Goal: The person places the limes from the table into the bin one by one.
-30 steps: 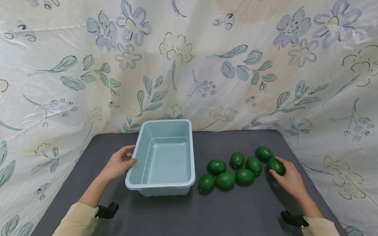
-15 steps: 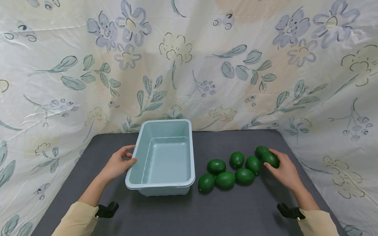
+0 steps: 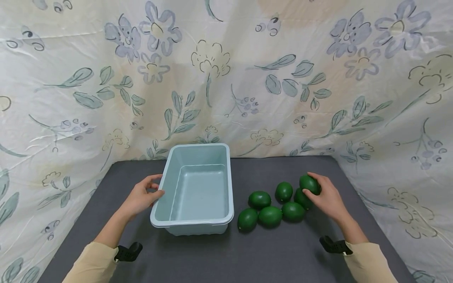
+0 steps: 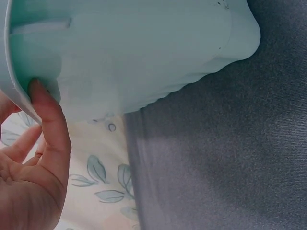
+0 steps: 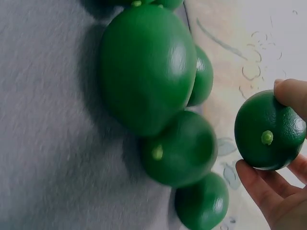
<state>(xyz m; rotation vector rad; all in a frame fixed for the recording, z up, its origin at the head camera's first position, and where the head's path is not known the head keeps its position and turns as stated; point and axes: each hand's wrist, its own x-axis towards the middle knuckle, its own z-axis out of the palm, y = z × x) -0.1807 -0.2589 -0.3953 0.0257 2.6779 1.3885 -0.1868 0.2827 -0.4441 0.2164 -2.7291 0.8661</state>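
Observation:
A pale blue-green plastic bin [image 3: 230, 184] stands left of centre with nothing inside. My left hand [image 3: 141, 196] holds its left rim, and in the left wrist view a fingertip of that hand [image 4: 53, 143] presses the outer wall below the rim. At the right, my right hand [image 3: 328, 195] grips a dark green lime [image 3: 309, 184] between thumb and fingers. In the right wrist view this held lime [image 5: 264, 132] shows its stem nub and appears raised above the others. More limes [image 3: 270, 217] lie grouped between the bin and that hand; the held one partly covers a lime [image 3: 301, 198].
Everything rests on a dark grey cloth-covered table [image 3: 255, 255]. A floral curtain [image 3: 226, 78] hangs behind and at both sides. Black straps [image 3: 128, 252] with wrist cameras sit over both beige sleeves [image 3: 93, 261].
My right hand has moved left and slightly away with its lime, which now overlaps others in the head view. The left hand and the bin have stayed in place.

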